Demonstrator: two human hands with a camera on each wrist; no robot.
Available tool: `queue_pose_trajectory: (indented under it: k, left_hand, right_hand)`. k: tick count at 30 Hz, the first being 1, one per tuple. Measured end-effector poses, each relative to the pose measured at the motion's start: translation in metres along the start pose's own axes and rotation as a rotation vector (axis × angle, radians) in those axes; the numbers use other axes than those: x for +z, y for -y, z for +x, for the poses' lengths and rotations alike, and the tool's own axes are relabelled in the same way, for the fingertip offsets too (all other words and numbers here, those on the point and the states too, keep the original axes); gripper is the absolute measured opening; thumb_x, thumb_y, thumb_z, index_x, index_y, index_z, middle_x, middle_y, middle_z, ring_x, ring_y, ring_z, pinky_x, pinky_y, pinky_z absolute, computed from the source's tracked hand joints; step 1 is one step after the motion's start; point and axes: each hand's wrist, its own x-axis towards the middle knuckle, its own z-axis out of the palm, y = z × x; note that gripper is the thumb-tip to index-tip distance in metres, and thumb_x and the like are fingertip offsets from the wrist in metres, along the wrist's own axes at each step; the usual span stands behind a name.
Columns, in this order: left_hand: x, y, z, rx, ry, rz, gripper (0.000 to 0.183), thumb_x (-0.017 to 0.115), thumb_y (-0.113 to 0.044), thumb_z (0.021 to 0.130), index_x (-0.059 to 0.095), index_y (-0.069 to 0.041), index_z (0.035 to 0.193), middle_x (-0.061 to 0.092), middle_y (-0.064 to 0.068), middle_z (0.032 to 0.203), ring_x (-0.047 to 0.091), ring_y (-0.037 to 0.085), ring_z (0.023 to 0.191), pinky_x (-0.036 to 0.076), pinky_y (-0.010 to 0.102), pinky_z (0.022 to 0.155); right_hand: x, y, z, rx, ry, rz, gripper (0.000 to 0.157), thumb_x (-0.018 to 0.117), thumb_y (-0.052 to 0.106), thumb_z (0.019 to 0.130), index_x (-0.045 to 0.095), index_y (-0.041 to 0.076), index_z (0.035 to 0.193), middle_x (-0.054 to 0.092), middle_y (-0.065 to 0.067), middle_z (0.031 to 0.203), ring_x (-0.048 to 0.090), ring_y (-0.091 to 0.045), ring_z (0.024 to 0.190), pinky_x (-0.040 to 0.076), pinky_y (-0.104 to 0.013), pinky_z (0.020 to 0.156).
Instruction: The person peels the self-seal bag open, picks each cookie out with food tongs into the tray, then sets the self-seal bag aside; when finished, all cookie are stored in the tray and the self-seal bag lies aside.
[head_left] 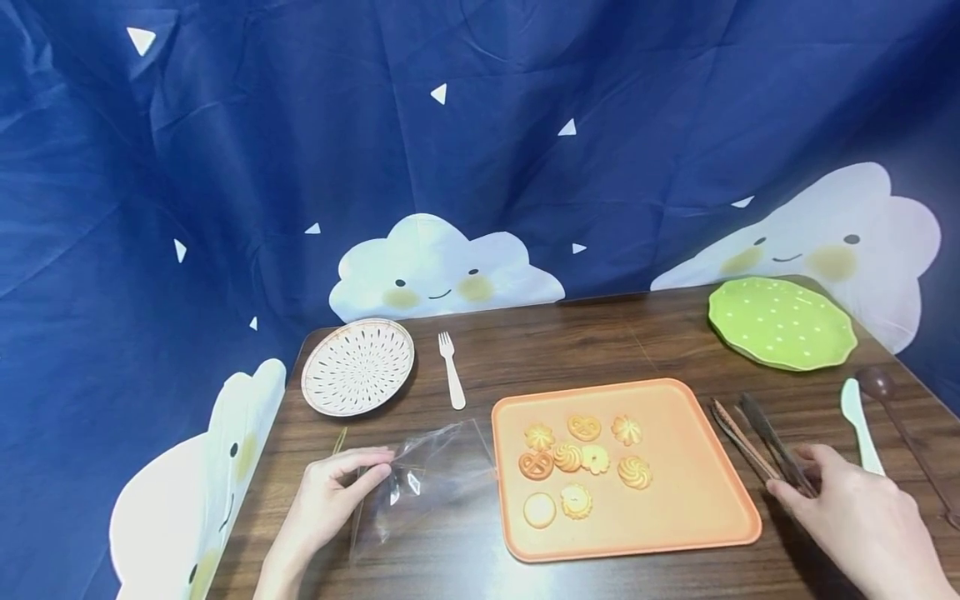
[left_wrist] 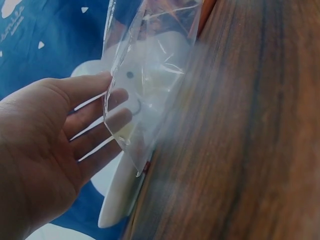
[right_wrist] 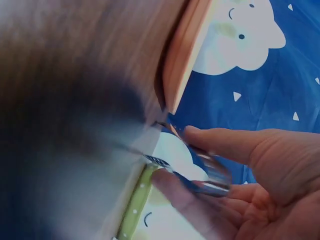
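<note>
My left hand (head_left: 326,496) pinches the edge of a clear plastic bag (head_left: 435,475) between thumb and forefinger, left of the orange tray (head_left: 697,500). In the left wrist view the other fingers show through the bag's film. Right of the tray, my right hand (head_left: 862,504) grips shiny metal tongs (head_left: 776,437) by the bent end, thumb on one arm and fingers on the other. The tongs' arms stand apart and point toward the back of the table. Several cookies lie on the tray, among them a pretzel-shaped cookie (head_left: 536,465), a swirled cookie (head_left: 635,472) and a round cookie (head_left: 539,510).
A white patterned plate (head_left: 358,367) and a white fork (head_left: 452,372) stand at the back left. At the back right is a green dotted plate (head_left: 780,325). A pale green knife (head_left: 862,425) and a brown long-handled spoon (head_left: 907,433) lie beyond my right hand.
</note>
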Motion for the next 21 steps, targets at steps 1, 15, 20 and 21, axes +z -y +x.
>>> queue_pose_trajectory:
  k: [1,15,20,21]
  left_hand:
    - [0.000,0.000,0.000,0.005,0.000,-0.004,0.012,0.077,-0.031,0.090,0.078,-0.034,0.101,0.078,-0.014,0.111,0.073,0.000,0.106,0.051,0.003,0.095]
    - [0.005,0.008,-0.008,0.086,0.031,0.125,0.021,0.080,-0.031,0.087,0.078,-0.031,0.108,0.077,-0.014,0.115,0.073,0.005,0.110,0.046,-0.001,0.098]
    - [0.004,-0.003,-0.010,0.089,0.027,0.293,0.028,0.079,-0.039,0.087,0.076,-0.032,0.114,0.075,-0.013,0.121,0.072,0.009,0.114,0.053,0.011,0.099]
    - [0.002,-0.008,-0.008,0.086,0.022,0.331,0.030,0.078,-0.041,0.088,0.075,-0.032,0.116,0.075,-0.012,0.123,0.072,0.011,0.116,0.056,0.018,0.099]
  right_hand:
    - [0.002,-0.001,0.001,0.018,0.075,-0.015,0.063,0.083,0.038,0.079,0.059,-0.008,0.113,0.072,-0.022,0.078,0.065,-0.043,0.063,0.045,-0.056,0.048]
    - [-0.008,0.003,0.010,0.093,0.446,-0.126,0.113,0.056,0.083,0.082,0.048,-0.020,0.127,0.064,-0.042,0.107,0.065,-0.058,0.086,0.053,-0.062,0.063]
    - [-0.024,0.022,0.024,0.063,0.156,-0.032,0.093,0.051,0.076,0.091,0.054,-0.010,0.126,0.066,-0.039,0.107,0.062,-0.060,0.087,0.047,-0.061,0.060]
    - [-0.025,0.029,0.028,0.031,0.083,-0.004,0.087,0.052,0.073,0.093,0.055,-0.007,0.127,0.066,-0.038,0.108,0.062,-0.060,0.089,0.047,-0.063,0.060]
